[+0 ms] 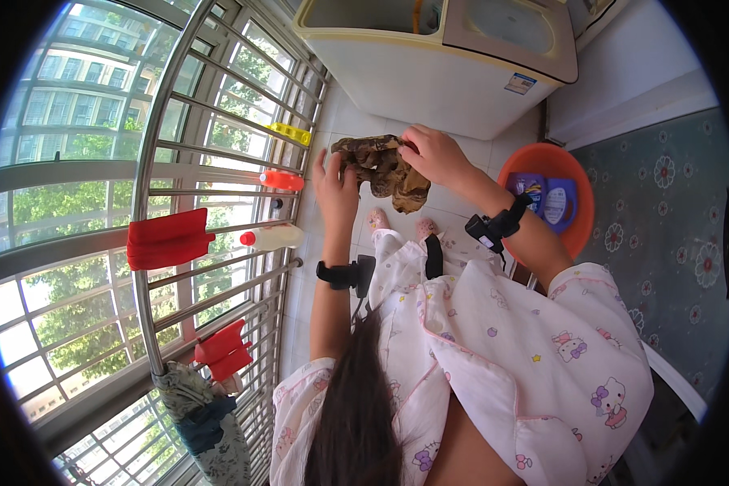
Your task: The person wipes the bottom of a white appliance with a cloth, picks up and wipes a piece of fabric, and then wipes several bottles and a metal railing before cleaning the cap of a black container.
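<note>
A bunched brown camouflage-patterned cloth [384, 170] hangs in the air between both hands, above the tiled floor. Its upper edge is drawn out nearly straight, while the lower part droops in crumpled folds. My left hand [335, 185] grips the left end, fingers pointing up. The right end is pinched between thumb and fingers of my right hand [431, 152]. Beyond the cloth stands a white twin-tub washing machine [413, 85], its left tub uncovered and its right lid lowered.
To the left runs a metal railing [152, 121] with red cloths [169, 239] draped on it. A white bottle with a red cap [272, 237], a red bottle [282, 180] and a yellow object [290, 133] are along the bars. An orange basin [583, 206] on the right holds purple detergent bottles [560, 203].
</note>
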A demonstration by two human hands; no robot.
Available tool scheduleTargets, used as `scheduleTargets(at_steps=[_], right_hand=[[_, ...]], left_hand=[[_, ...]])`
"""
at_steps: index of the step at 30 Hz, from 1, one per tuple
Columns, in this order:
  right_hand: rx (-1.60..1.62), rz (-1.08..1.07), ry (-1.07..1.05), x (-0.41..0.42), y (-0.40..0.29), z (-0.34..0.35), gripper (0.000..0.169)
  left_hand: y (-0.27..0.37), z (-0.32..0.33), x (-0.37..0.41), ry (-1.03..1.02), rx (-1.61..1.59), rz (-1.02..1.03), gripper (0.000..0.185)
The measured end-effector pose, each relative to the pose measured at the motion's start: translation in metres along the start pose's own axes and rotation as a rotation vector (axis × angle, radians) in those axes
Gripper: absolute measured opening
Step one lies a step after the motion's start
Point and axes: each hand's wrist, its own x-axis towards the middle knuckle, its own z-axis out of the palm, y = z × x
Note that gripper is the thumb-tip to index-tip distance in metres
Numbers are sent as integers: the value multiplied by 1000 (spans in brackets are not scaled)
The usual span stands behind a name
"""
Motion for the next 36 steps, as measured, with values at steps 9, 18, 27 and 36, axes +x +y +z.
scheduleTargets(at_steps=[9,18,27,36], right_hand=[[-217,133,-64,18,13,-11,21],[503,80,-222,-29,-2,14,35],[305,-7,-125,-3,5,-54,39],[319,78,-135,-3,-15,21,39]], left_hand=[[21,11,21,-332,-222,-261,33],[24,58,28,-307,-1026,-455,44],[18,18,37,-521,-876,-168,59],[44,-7,16,-334,-868,-344,60]])
